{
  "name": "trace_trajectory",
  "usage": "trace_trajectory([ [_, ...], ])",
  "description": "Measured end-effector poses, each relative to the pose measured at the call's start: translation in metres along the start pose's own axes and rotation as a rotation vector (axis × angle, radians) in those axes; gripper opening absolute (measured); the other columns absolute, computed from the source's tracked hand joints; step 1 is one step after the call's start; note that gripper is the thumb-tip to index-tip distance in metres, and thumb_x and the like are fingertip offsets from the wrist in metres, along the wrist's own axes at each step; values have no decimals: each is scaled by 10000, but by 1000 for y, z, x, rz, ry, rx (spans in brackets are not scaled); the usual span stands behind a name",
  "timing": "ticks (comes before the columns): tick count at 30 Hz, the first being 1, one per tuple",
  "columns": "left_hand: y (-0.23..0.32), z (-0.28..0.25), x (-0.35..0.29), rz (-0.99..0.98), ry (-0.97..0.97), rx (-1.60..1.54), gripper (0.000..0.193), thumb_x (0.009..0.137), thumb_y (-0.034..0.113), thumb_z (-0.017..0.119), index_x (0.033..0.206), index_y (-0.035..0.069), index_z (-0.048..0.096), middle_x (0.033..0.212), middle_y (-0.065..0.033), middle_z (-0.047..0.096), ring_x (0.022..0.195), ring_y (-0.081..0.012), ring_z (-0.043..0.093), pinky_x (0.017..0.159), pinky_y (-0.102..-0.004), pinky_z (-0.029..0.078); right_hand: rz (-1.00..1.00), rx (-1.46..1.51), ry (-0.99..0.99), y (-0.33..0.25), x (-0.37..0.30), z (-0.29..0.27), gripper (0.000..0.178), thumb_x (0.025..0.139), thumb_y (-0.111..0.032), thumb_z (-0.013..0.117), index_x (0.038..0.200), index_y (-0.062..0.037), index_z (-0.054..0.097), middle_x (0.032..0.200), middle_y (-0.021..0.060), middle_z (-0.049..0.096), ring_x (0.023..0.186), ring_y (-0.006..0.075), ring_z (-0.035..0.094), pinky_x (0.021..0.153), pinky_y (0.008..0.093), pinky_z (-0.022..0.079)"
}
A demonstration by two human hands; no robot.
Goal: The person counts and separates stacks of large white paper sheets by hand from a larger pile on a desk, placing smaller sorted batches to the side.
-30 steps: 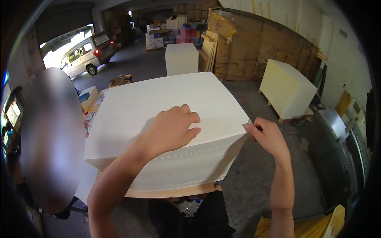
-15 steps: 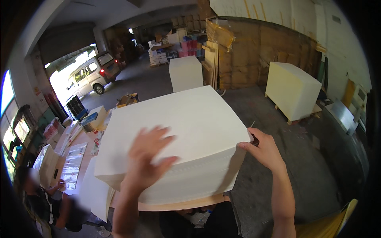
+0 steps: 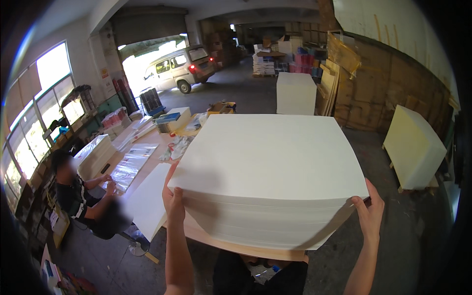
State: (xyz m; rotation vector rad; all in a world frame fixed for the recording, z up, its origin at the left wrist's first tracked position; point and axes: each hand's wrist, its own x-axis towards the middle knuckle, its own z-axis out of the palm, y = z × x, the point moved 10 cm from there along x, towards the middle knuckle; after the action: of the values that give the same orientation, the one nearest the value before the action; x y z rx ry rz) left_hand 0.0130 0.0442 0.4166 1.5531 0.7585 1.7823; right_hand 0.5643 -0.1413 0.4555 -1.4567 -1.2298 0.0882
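No longer spreading the left hand [image 3: 175,199] over the top face, as half a second ago, but now clasping the near left corner of the big stack of white sheets [image 3: 268,157]; still minding the near right corner with the right hand [image 3: 368,209]. Turning the head leftward as well, bringing the seated co-worker [image 3: 71,194] further into view. Working two-handed as a result, apparently bracing the upper layers from both sides at once rather than from the right alone. Clamping the fingers [image 3: 376,194] around the corners on either side, pressing against the front and side faces just below the top edge; hiding the inner contact, so not revealing the firmness of the hold. Resting, in the stack's case, on the pale wooden desk [image 3: 290,254], standing right in front of the lap and filling the space between both hands. Looking tall, blocky and white, presenting a smooth, unmarked top sheet; showing fine layer lines along the front face, bowing a little through the fisheye lens; taking soft grey shadow at the left of the top and a darker patch near the front's right end.
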Motion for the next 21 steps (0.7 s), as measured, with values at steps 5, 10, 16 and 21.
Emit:
trace_trajectory([
  [5, 8, 3, -4, 67, 42, 73, 975, 981, 624, 684, 1598, -64, 372, 1616, -175, 470, 1462, -280, 475, 1225, -409, 348, -8, 8, 31, 6, 1, -5, 657, 851, -290, 882, 1378, 29, 655, 1046, 92, 768, 871, 121, 681, 759, 288, 543],
  [10, -3, 1, -2, 142, 53, 62, 906, 1010, 579, 662, 1574, -80, 397, 1604, -196, 489, 1461, -301, 479, 1212, -430, 366, 69, 11, 60, 13, -3, -6, 583, 851, -242, 883, 1328, 21, 676, 1035, 79, 762, 915, 116, 687, 787, 285, 549],
  [16, 114, 20, 9, 421, 406, 347, 531, 1126, 326, 470, 1454, -88, 521, 1459, -176, 584, 1394, -289, 553, 1152, -416, 461, 238, 162, -22, 29, 13, -13, 392, 992, -365, 750, 1034, 23, 707, 832, 49, 704, 759, 104, 615, 656, 293, 483],
  [21, 151, 300, 3, 525, -746, 299, 267, 940, 91, 715, 1206, 64, 713, 1059, -120, 747, 957, -274, 720, 880, -379, 578, 186, -334, -198, -1, 26, -33, 534, 1012, -459, 703, 766, 11, 636, 625, 115, 619, 574, 204, 575, 584, 369, 462],
])
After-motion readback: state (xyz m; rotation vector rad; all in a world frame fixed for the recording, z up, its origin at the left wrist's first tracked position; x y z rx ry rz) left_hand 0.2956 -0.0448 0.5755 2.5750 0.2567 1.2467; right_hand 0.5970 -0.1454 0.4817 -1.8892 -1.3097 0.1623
